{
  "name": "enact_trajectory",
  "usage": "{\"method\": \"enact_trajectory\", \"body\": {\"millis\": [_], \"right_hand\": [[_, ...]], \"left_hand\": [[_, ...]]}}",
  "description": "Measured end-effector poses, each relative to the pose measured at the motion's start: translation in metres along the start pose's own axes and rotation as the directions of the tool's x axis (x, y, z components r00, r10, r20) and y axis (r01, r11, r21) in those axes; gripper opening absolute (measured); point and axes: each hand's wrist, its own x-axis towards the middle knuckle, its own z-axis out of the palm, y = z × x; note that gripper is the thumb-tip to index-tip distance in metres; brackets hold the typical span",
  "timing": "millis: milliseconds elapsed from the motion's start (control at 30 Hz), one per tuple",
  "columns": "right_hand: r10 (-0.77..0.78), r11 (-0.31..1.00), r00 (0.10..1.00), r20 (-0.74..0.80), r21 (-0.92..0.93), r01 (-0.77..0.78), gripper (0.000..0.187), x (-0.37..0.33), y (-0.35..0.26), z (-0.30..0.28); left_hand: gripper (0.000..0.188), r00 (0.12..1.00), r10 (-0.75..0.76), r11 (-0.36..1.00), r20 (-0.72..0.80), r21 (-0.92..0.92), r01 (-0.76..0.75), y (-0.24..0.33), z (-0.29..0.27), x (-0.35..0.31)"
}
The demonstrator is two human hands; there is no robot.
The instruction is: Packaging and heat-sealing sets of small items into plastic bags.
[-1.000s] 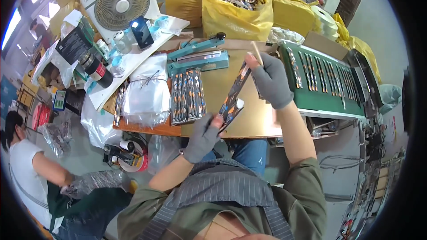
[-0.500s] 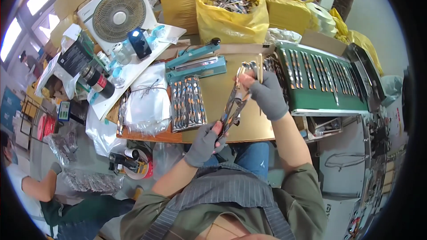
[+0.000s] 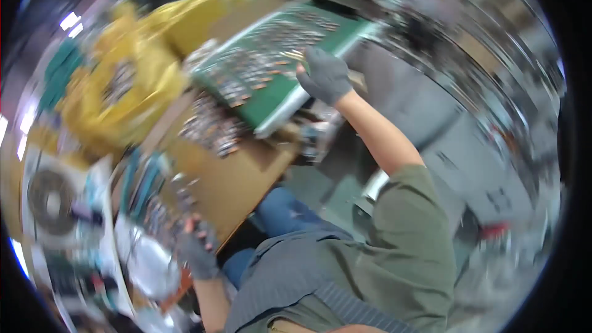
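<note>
Motion blurs the picture. My right hand (image 3: 327, 77), in a grey fingerless glove, reaches out over the green conveyor belt (image 3: 266, 100). Its fingers are closed on a pair of thin wooden sticks (image 3: 292, 55), like chopsticks, pointing left above the packets. Rows of slim dark and silver packets (image 3: 256, 55) lie across the belt. My left hand (image 3: 198, 254), gloved alike, is low at the left beside the table edge. It is closed around slim packets (image 3: 203, 232), whose number the blur hides.
A heap of similar packets (image 3: 213, 124) lies on the tan table (image 3: 216, 176) by the belt's end. Left of it stand a teal sealer (image 3: 143, 180), clear plastic bags (image 3: 145, 259) and a fan (image 3: 52, 200). Behind is a yellow sack (image 3: 139, 111); grey cabinets (image 3: 425, 123) stand right.
The view has swung right toward the belt. My right hand has moved from the packets near my left hand out over the belt with the sticks. My hands are now far apart.
</note>
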Motion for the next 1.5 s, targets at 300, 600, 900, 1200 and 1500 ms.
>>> {"method": "enact_trajectory", "body": {"millis": [300,600,900,1200,1500], "right_hand": [[0.701,0.337,0.622,-0.348,-0.607,-0.719,0.032,-0.143,0.37,-0.173],[0.677,0.441,0.662,-0.321,-0.543,-0.715,0.085,-0.276,0.545,-0.211],[0.676,0.447,0.641,-0.363,-0.49,-0.748,0.085,-0.274,0.501,-0.124],[0.492,0.679,0.693,0.527,0.267,-0.684,0.062,-0.341,0.151,0.052],[-0.438,0.764,0.752,0.493,0.645,0.022,0.042,-0.224,-0.087,0.088]], "left_hand": [[0.01,0.992,0.081,0.959,-0.101,0.28,-0.05,-0.021,-0.067,0.037],[0.017,0.972,0.137,0.868,-0.19,0.495,-0.026,-0.017,0.028,0.05],[0.036,0.892,0.304,0.903,-0.335,0.398,-0.159,0.191,0.138,0.251],[0.028,0.812,0.347,0.12,0.469,0.837,-0.534,0.103,0.027,0.158],[0.024,0.276,0.88,0.264,-0.386,0.881,0.392,0.079,-0.327,0.033]]}}
